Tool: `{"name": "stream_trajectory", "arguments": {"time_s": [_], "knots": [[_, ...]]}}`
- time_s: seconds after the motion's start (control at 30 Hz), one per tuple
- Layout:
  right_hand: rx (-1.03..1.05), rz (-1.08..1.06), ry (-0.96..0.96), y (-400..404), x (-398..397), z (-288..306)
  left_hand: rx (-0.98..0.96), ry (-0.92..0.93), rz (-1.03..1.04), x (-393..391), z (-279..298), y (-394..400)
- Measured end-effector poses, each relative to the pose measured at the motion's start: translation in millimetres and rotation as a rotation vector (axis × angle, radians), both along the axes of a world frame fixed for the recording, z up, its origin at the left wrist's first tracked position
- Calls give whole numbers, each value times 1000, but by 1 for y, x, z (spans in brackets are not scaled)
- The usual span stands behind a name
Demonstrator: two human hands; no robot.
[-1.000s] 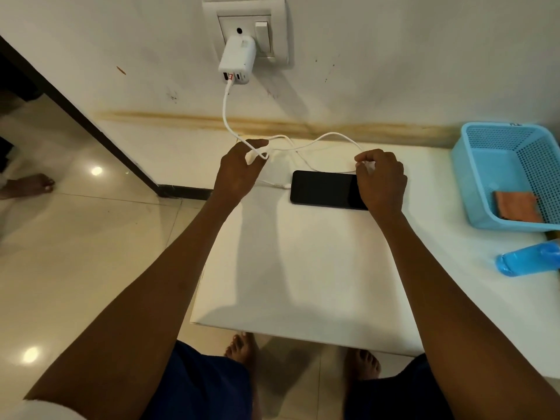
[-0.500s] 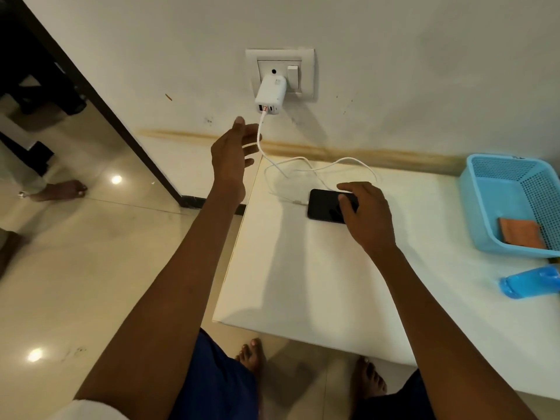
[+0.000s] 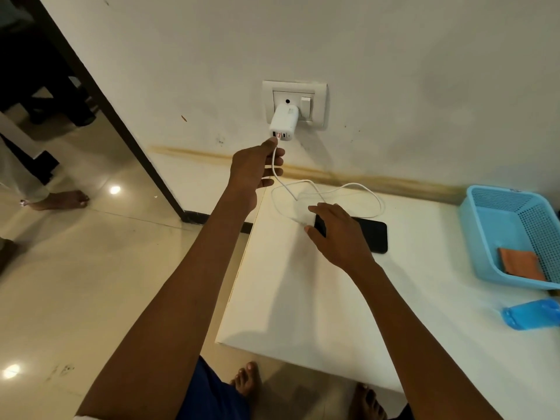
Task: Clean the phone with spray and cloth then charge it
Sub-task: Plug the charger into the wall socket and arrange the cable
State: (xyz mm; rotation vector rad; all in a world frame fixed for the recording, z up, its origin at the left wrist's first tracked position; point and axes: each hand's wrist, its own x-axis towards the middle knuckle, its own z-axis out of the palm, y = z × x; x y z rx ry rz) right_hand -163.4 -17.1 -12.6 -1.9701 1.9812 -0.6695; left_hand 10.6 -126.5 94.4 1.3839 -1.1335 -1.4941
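One white table point(image 3: 318, 304) against the wall, carrying everything below. One light-blue mesh basket point(image 3: 485, 225) at the table's right edge, with one orange cloth point(image 3: 519, 263) lying flat inside. One blue spray bottle point(image 3: 531, 315) on its side, just in front of the basket. One black phone point(image 3: 371, 233) flat near the table's back-left corner, screen dark. Right hand point(image 3: 336, 234) rests on the phone's left end, fingers curved over it, thumb at the near edge. One white cable point(image 3: 357, 192) loops on the table behind the phone and rises to one white charger point(image 3: 284, 122) plugged into one wall socket plate point(image 3: 295, 101). Left hand point(image 3: 256, 168) is raised just under the charger, fingertips pinching the cable near its plug.
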Motion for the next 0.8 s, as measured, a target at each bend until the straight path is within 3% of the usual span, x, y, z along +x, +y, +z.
{"name": "stream_trajectory", "arguments": {"time_s": [0.43, 0.8], "knots": [[-4, -9, -51, -3, 0, 8, 1, 72, 21, -1, 4, 0], [36, -29, -67, -4, -6, 13, 0, 10, -40, 6, -5, -5]]}}
